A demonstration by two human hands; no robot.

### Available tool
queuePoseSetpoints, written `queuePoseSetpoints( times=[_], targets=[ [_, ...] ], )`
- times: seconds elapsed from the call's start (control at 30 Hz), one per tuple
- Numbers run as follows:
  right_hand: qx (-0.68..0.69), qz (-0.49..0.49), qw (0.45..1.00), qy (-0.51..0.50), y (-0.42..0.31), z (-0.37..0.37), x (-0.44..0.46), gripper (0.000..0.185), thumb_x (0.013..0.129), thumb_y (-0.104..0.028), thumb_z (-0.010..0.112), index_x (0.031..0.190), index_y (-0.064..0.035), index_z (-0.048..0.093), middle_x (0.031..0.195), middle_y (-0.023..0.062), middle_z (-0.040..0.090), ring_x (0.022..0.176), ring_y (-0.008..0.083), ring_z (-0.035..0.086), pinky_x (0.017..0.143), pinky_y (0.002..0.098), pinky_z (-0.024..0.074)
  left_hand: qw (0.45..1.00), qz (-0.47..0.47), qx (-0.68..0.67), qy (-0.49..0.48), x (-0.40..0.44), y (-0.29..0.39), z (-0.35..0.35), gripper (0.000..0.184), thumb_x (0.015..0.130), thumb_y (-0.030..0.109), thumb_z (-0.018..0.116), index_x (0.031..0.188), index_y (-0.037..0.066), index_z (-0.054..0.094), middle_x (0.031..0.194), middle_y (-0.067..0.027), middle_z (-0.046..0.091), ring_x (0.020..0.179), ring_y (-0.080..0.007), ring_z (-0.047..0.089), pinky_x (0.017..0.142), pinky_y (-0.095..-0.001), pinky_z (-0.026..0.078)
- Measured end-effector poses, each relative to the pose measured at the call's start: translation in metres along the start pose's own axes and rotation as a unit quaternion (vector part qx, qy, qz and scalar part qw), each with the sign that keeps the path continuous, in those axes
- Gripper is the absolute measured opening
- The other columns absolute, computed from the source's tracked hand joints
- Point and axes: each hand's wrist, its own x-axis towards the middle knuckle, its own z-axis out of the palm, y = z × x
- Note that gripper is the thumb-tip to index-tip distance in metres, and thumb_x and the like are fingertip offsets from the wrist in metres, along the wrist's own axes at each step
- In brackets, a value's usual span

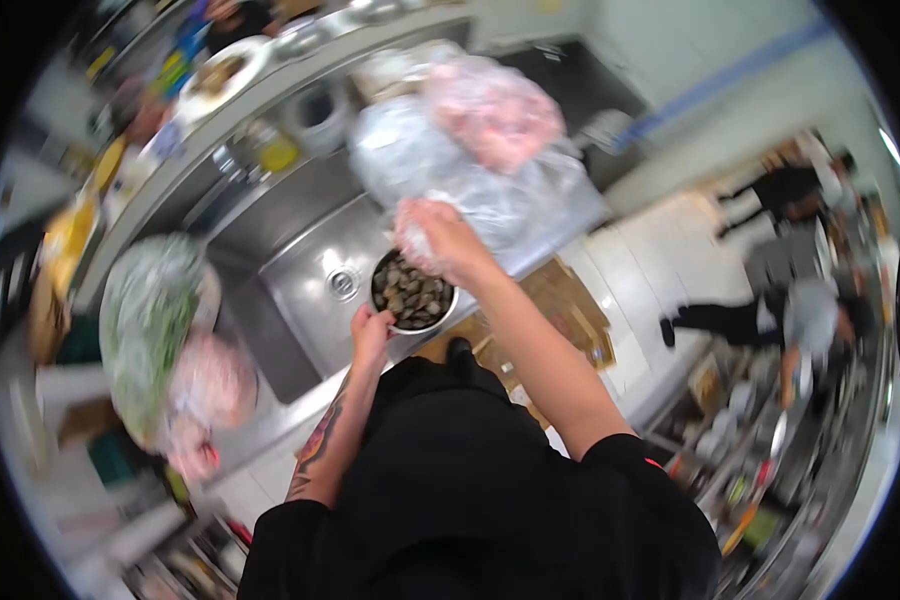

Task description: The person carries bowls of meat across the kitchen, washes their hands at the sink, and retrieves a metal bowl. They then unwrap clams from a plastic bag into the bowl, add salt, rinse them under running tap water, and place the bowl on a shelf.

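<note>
A round metal bowl (pixel 454 300) full of dark-shelled clams (pixel 410 290) is held at the front edge of the sink. My left hand (pixel 372 328) grips its near-left rim, thumb on top. Over the far side of the bowl, my right hand (pixel 452 240) is closed on a small clear plastic bag (pixel 415 245) with whitish-pink contents I cannot make out. Beneath and to the left lies the steel sink (pixel 305 275), its drain (pixel 343 284) showing.
Large plastic bags (pixel 410 150), one with pink meat (pixel 495 110), crowd the counter right of the sink. Bagged greens (pixel 150 320) and a pink-filled bag (pixel 210 380) sit on the left. Flattened cardboard (pixel 550 315) covers the floor. Two people (pixel 810 315) are at the right.
</note>
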Motion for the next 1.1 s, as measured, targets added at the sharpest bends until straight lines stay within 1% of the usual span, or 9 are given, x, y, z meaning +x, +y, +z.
queuePoseSetpoints(
  times=[0.07,0.23,0.6,0.73,0.83,0.93,1.0,1.03,1.1],
  targets=[
    [0.035,0.054,0.997,-0.029,0.002,0.023,0.017,0.026,0.103,-0.031,0.052,0.09,-0.0093,0.058,0.074,0.0025,0.06,0.06,0.0102,0.056,0.046,0.0231,0.0402,0.997,0.0,-0.053,0.052,-0.013,0.01,-0.004,0.018,0.075,-0.004,0.062,0.077,0.006,0.047,0.071,-0.0049,0.054,0.059,-0.0155,0.058,0.053,-0.0309,0.057],
    [0.006,-0.002,0.997,-0.077,0.03,0.08,0.068,0.025,0.102,-0.026,0.054,0.088,-0.0059,0.06,0.074,0.0043,0.062,0.06,0.0112,0.057,0.052,0.0252,0.0441,0.976,0.029,-0.18,0.116,0.005,0.023,-0.038,0.019,0.075,-0.005,0.061,0.081,0.006,0.047,0.076,-0.0075,0.059,0.06,-0.0165,0.061,0.053,-0.0316,0.057],
    [0.042,-0.112,0.982,-0.148,0.108,0.155,0.182,0.023,0.095,-0.017,0.052,0.08,-0.0008,0.059,0.083,0.0116,0.064,0.073,0.018,0.06,0.072,0.0339,0.049,0.963,0.07,-0.182,0.184,0.075,0.063,-0.135,0.022,0.073,-0.007,0.06,0.089,0.006,0.054,0.082,-0.0063,0.065,0.062,-0.0145,0.063,0.055,-0.0295,0.057],
    [-0.344,-0.129,0.93,-0.029,0.187,0.132,0.219,0.022,0.095,-0.019,0.063,0.097,0.0015,0.07,0.088,0.006,0.072,0.084,0.012,0.064,0.08,0.0257,0.049,0.955,0.075,-0.214,0.192,0.099,0.069,-0.134,0.022,0.073,-0.009,0.059,0.087,0.006,0.053,0.078,-0.0069,0.064,0.06,-0.0145,0.062,0.052,-0.0291,0.055],
    [-0.307,-0.128,0.943,-0.016,0.201,0.131,0.242,0.024,0.095,-0.021,0.063,0.097,0.0013,0.071,0.09,0.0072,0.073,0.081,0.0151,0.066,0.077,0.0287,0.0504,0.944,0.081,-0.245,0.204,0.127,0.075,-0.131,0.021,0.073,-0.01,0.059,0.081,0.007,0.049,0.073,-0.0067,0.061,0.057,-0.0144,0.059,0.049,-0.028,0.051],
    [-0.261,-0.061,0.963,0.009,0.197,0.132,0.274,0.028,0.098,-0.027,0.06,0.091,-0.0016,0.069,0.081,0.0052,0.069,0.069,0.0136,0.062,0.066,0.0287,0.0491,0.937,0.086,-0.262,0.214,0.152,0.072,-0.125,0.022,0.073,-0.01,0.059,0.076,0.008,0.046,0.069,-0.0061,0.059,0.052,-0.0141,0.056,0.046,-0.0267,0.047],
    [-0.027,0.206,0.978,-0.03,0.193,0.127,0.303,0.035,0.102,-0.034,0.054,0.079,-0.0081,0.061,0.069,0.0004,0.058,0.057,0.0108,0.051,0.054,0.0268,0.0418,0.933,0.087,-0.27,0.223,0.167,0.072,-0.126,0.022,0.073,-0.01,0.059,0.076,0.008,0.046,0.069,-0.0061,0.059,0.051,-0.0141,0.055,0.045,-0.0264,0.045],
    [0.047,0.279,0.959,-0.037,0.193,0.129,0.319,0.038,0.103,-0.04,0.05,0.074,-0.0159,0.051,0.061,-0.0039,0.045,0.048,0.0094,0.038,0.047,0.026,0.0334,0.934,0.085,-0.273,0.216,0.173,0.072,-0.127,0.022,0.072,-0.01,0.059,0.075,0.008,0.046,0.068,-0.0063,0.058,0.05,-0.0145,0.055,0.044,-0.0263,0.045],
    [0.147,0.319,0.934,-0.062,0.201,0.118,0.357,0.037,0.103,-0.041,0.05,0.074,-0.0173,0.049,0.059,-0.0043,0.043,0.047,0.0092,0.036,0.044,0.0259,0.0322,0.933,0.083,-0.277,0.214,0.182,0.067,-0.129,0.022,0.072,-0.009,0.06,0.075,0.008,0.045,0.068,-0.0064,0.058,0.05,-0.0148,0.055,0.043,-0.0262,0.044]
  ],
)
